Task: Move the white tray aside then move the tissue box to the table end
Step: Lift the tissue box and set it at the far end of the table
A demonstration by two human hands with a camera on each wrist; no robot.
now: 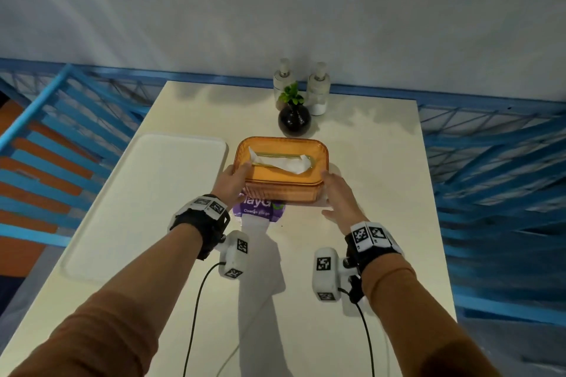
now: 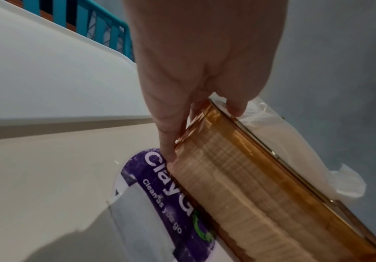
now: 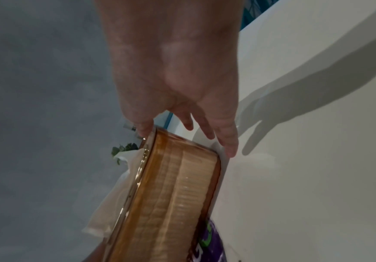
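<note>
The amber see-through tissue box (image 1: 281,174) sits mid-table with a white tissue sticking out of its top slot. My left hand (image 1: 235,177) grips its left end, thumb on the top rim and fingers down the side; the left wrist view shows this hand (image 2: 193,74) on the box (image 2: 238,186). My right hand (image 1: 332,190) lies against the right end with straight, spread fingers. In the right wrist view one fingertip of that hand (image 3: 177,85) touches the rim of the box (image 3: 171,195). The white tray (image 1: 147,199) lies flat along the table's left side.
A purple wipes pack (image 1: 257,212) lies partly under the box's near edge. A black vase (image 1: 294,121) with a green sprig and two pump bottles (image 1: 318,89) stand at the far end by the wall. Blue railings (image 1: 490,177) flank the table (image 1: 367,239).
</note>
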